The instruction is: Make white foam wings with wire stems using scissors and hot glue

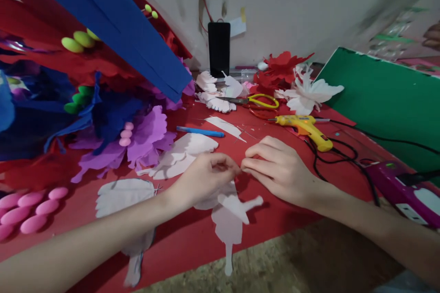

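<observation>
My left hand (211,174) and my right hand (275,167) meet fingertip to fingertip over the red tabletop (268,219). Both are closed in a pinch; whatever lies between the fingers is too small or hidden to name. Just below my left hand lie overlapping white petal cutouts (227,224) with narrow stems, and I cannot tell whether the fingers touch them. A larger white petal cutout (125,194) is partly covered by my left forearm. Behind my left hand are more white petals (187,149) and a blue pen (200,132).
Yellow-handled scissors (263,100), a yellow glue gun (305,128) with its black cord, and a magenta power strip (402,192) lie right. A green board (388,110) stands behind them. Purple flowers (147,137) and blue sheets (117,23) crowd the left. A phone (219,48) leans upright.
</observation>
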{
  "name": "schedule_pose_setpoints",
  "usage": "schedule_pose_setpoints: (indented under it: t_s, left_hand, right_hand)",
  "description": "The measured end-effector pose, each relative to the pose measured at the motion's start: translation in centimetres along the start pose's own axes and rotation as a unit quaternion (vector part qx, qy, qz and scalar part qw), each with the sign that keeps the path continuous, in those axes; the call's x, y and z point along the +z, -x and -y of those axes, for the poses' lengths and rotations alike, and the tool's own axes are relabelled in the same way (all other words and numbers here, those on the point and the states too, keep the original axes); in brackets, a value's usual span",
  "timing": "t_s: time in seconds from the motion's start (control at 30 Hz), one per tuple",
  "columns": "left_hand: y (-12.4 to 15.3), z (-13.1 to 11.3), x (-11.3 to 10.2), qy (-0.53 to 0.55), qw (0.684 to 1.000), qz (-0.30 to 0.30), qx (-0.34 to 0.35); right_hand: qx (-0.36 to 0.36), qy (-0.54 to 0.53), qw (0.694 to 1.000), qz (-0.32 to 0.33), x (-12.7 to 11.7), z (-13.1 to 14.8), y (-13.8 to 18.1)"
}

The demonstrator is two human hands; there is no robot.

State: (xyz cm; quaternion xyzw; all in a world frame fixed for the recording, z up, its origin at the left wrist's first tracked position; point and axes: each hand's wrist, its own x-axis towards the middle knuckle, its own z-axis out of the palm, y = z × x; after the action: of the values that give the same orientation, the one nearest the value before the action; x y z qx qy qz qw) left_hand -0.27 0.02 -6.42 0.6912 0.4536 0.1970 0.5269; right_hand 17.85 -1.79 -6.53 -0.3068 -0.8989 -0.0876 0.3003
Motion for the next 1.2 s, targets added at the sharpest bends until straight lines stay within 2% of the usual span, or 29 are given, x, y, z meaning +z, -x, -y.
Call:
schedule_pose_setpoints:
  t_s: [0.3, 0.5, 0.57, 0.67, 0.73, 0.87, 1.03, 1.2]
  left_hand:
    - [-0.4, 0.0, 0.2, 0.032, 0.999, 0.004, 0.006]
    - [-0.1, 0.4, 0.2, 0.018, 0.999, 0.007, 0.032]
    - [0.2, 0.3, 0.1, 0.007, 0.999, 0.01, 0.045]
    - [0.8, 0.3, 0.2, -0.011, 0.997, 0.028, 0.075]
    - [1.2, 0.3, 0.3, -0.031, 0.993, 0.048, 0.106]
    - [1.7, 0.5, 0.7, -0.111, 0.974, 0.076, 0.184]
    - [2.0, 0.5, 0.7, -0.167, 0.964, 0.107, 0.179]
    - [2.2, 0.5, 0.7, -0.195, 0.962, 0.111, 0.157]
  right_hand:
    - [0.051, -0.013, 0.998, -0.025, 0.5, 0.5, 0.4]
    - [0.061, -0.032, 0.998, 0.0, -0.1, 0.8, 0.1]
    - [0.086, -0.029, 0.996, -0.001, -0.8, -0.7, -0.5]
    - [0.197, 0.031, 0.98, 0.004, -1.5, -5.2, -1.7]
    - [0.281, 0.083, 0.953, 0.082, -1.3, -9.0, -2.6]
    - [0.297, 0.091, 0.938, 0.154, 0.8, -14.7, -4.1]
    - [0.286, 0.059, 0.929, 0.229, 3.2, -16.8, -5.2]
    - [0.261, 0.048, 0.94, 0.216, 3.3, -16.9, -5.5]
